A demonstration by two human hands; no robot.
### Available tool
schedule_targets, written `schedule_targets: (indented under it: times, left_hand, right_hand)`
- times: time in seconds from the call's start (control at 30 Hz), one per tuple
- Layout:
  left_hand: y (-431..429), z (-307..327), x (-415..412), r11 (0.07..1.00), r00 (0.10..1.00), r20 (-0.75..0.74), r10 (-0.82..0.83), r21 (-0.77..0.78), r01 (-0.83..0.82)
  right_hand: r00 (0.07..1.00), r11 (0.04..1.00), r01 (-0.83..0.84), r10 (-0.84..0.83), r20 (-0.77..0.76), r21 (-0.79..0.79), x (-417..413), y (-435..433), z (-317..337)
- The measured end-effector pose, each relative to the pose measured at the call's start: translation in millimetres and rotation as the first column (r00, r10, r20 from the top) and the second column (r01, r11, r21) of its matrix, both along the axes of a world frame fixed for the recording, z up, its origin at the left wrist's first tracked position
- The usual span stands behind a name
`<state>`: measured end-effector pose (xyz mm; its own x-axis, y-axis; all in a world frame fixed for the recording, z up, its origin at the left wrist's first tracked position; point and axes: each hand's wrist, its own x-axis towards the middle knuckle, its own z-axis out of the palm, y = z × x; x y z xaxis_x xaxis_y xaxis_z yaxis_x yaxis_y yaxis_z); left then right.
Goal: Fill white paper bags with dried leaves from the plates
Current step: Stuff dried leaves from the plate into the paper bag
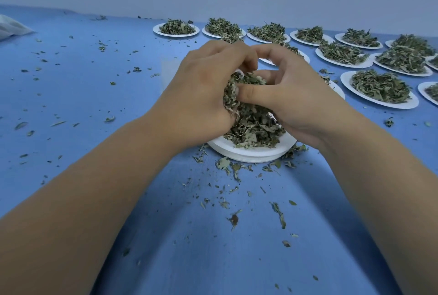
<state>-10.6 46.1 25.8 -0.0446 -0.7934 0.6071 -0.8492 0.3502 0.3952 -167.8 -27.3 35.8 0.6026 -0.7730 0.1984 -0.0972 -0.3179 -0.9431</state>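
Hidden: fingertips of left hand and right hand, buried in dried leaves; the far rim of the plate stack is behind both hands; two filled plates sit partly behind the right hand.
Cut off: white object at the left edge of the frame, kind unclear; several filled plates at the right edge.
Hands: two, close together at centre frame, each curled round the dried leaves from its own side; the right thumb lies across the heap.
Filled plates: at least twelve, white, in rows at the upper right of the frame; each carries one mound of dried leaves.
Plate stack: one, centre frame, white plates nested, number not countable; the top plate holds the gripped heap.
Scraps: too many to count, thickest just below the plate stack, thinner toward the left.
Bench: one, blue, carrying everything listed.
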Motion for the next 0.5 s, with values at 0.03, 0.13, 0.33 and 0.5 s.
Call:
schedule_targets:
  times: [0.03, 0.13, 0.33, 0.5]
  left_hand:
    - [0, 0, -1, 1.000, 0.999, -0.045, 0.001, 0.027, 0.000]
    - [2, 1, 0, 0.995, 0.996, -0.082, -0.022, 0.091, 0.030]
    - [15, 15, 17, 0.964, 0.948, -0.314, -0.049, 0.234, 0.127]
    - [13, 15, 14, 0.990, 0.939, -0.333, 0.082, 0.138, -0.038]
  right_hand:
    - [1.000, 1.000, 0.011, -0.011, 0.005, 0.013, 0, -1, 0]
    - [0.997, 0.997, 0.081, -0.081, 0.005, 0.019, -2, -3, 0]
    - [0.994, 0.995, 0.098, -0.099, -0.034, -0.019, -2, -4, -1]
    - [0.991, 0.989, 0.132, -0.132, 0.004, -0.061, -2, -6, -4]
